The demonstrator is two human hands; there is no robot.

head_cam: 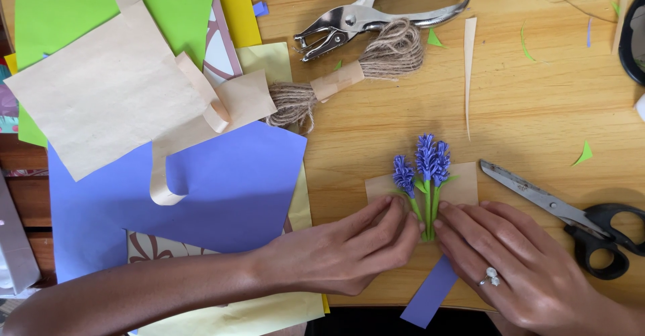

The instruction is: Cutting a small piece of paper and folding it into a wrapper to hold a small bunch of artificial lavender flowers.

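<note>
Head view: both hands pressing on a tan card (463,189).
Left hand (349,248): fingertips pinching the green stems (428,208).
Right hand (510,262): fingertips gripping the stems' other side.
Flowers (424,162): sticking up beyond the fingers.

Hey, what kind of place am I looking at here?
Likely a home craft table: coloured paper sheets, scissors, a hole punch and twine lie on a wooden top, and both hands press paper flowers.
</note>
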